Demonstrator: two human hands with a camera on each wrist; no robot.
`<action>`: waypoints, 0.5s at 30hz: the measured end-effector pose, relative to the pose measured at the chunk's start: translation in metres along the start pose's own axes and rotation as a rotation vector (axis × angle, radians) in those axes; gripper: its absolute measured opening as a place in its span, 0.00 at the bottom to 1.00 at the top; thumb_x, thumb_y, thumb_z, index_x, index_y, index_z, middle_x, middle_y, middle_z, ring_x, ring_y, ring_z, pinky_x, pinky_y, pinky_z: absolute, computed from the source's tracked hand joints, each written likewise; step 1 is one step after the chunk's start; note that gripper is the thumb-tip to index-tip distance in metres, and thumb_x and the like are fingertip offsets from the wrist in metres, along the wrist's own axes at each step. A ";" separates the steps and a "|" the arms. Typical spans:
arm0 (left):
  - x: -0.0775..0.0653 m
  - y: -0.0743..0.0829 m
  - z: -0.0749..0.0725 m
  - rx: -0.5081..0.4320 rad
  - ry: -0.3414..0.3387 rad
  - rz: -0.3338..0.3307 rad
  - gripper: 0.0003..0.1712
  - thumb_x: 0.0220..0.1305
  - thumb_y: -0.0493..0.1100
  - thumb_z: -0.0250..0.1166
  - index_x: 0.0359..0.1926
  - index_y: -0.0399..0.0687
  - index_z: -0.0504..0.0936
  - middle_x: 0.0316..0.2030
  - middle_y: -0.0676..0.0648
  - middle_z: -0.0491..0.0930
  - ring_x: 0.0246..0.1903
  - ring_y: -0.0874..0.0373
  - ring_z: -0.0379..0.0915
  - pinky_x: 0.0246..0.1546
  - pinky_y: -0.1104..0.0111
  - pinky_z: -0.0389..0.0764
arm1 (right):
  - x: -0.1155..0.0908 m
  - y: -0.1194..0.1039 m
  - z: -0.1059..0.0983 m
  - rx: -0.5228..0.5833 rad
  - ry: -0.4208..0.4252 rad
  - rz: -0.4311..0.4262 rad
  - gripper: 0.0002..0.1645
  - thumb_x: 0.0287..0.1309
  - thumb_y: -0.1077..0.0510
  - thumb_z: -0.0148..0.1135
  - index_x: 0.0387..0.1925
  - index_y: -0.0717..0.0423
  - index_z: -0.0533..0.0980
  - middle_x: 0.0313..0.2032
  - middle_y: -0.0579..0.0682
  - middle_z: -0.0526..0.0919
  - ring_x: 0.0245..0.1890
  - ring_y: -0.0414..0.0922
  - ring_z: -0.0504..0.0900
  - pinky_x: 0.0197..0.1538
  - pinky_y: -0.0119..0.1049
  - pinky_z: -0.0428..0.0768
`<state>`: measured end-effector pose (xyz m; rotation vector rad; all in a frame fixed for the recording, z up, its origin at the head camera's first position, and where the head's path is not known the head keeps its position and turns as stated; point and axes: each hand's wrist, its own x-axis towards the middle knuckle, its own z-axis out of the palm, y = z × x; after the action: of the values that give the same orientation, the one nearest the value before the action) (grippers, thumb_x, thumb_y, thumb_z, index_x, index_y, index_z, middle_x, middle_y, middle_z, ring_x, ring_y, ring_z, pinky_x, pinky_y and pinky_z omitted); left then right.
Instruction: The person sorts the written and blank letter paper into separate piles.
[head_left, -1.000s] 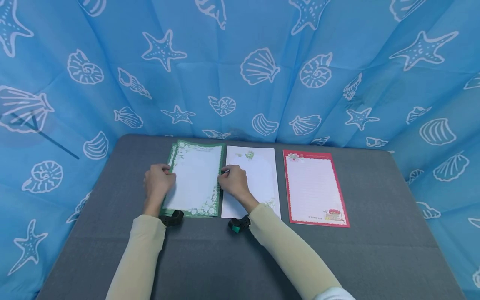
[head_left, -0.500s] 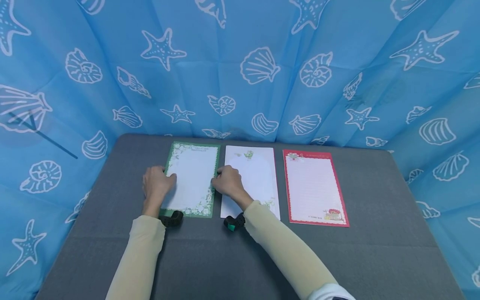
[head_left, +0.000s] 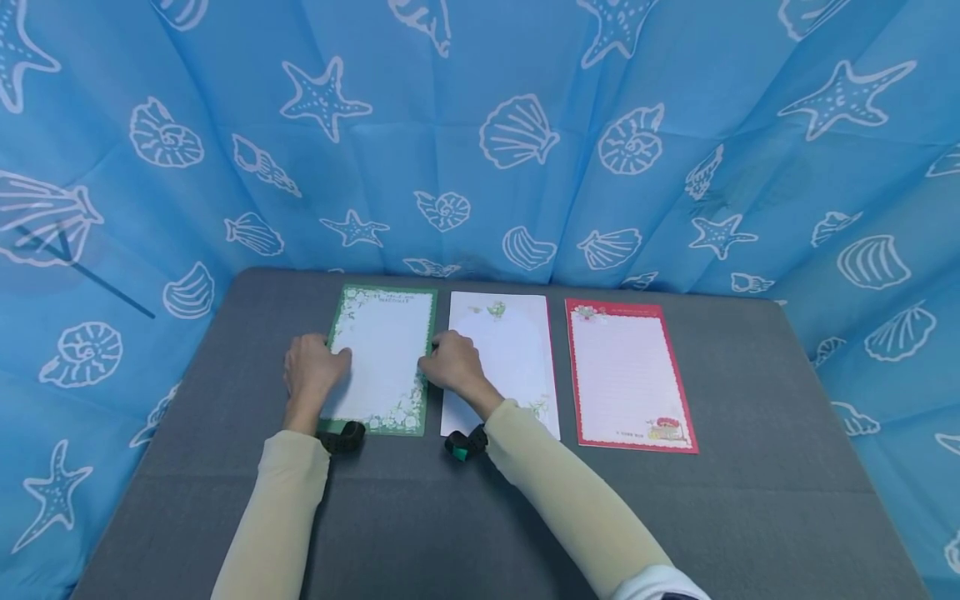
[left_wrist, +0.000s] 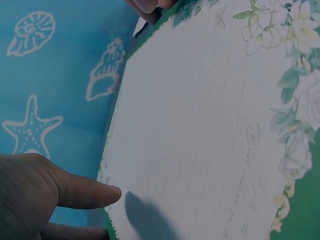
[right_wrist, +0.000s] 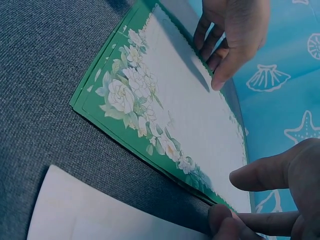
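Observation:
Green-bordered floral letter paper (head_left: 384, 358) lies on the grey table at the left of the row, its sheets stacked almost flush. Along its left edge is my left hand (head_left: 309, 371), fingers down at the side and thumb reaching over the sheet; the thumb's shadow falls on the paper in the left wrist view. My right hand (head_left: 456, 367) touches the right edge with bent fingertips. Its thumb (right_wrist: 260, 172) stands apart from those fingers, over the paper. The stacked edges (right_wrist: 145, 155) show at the near corner in the right wrist view.
A white sheet with small green prints (head_left: 510, 358) lies partly under my right hand and wrist. Farther right is red-bordered lined paper (head_left: 626, 375). A blue seashell-patterned curtain (head_left: 480, 167) hangs behind the grey table (head_left: 750, 500).
The upper green-bordered sheet, earlier offset to the right, now lines up with those beneath. My right hand has moved left with the edge; my left hand has hardly moved.

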<state>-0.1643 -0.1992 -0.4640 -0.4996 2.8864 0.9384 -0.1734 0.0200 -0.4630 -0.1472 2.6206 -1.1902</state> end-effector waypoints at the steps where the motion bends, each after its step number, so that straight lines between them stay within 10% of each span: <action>1: 0.000 0.000 0.000 -0.002 -0.005 -0.004 0.25 0.69 0.45 0.59 0.55 0.25 0.79 0.54 0.25 0.76 0.50 0.29 0.73 0.44 0.40 0.76 | -0.001 0.000 -0.001 0.008 0.003 0.002 0.13 0.61 0.63 0.61 0.21 0.60 0.75 0.09 0.43 0.65 0.10 0.37 0.61 0.16 0.30 0.60; 7: -0.006 0.005 0.000 0.008 0.021 0.026 0.29 0.70 0.45 0.59 0.62 0.25 0.74 0.57 0.24 0.72 0.56 0.26 0.67 0.52 0.36 0.71 | -0.005 0.003 -0.008 0.055 0.037 -0.008 0.22 0.63 0.62 0.61 0.57 0.70 0.78 0.13 0.46 0.73 0.13 0.38 0.68 0.19 0.31 0.65; 15: -0.015 0.020 0.012 -0.048 0.093 0.139 0.27 0.68 0.41 0.62 0.62 0.27 0.75 0.51 0.26 0.76 0.52 0.29 0.72 0.49 0.39 0.73 | -0.012 0.015 -0.023 0.047 0.125 -0.027 0.21 0.62 0.60 0.67 0.55 0.65 0.81 0.26 0.48 0.82 0.20 0.41 0.77 0.26 0.34 0.73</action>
<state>-0.1572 -0.1729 -0.4602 -0.3591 3.0218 1.0327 -0.1676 0.0493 -0.4576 -0.1036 2.7025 -1.3082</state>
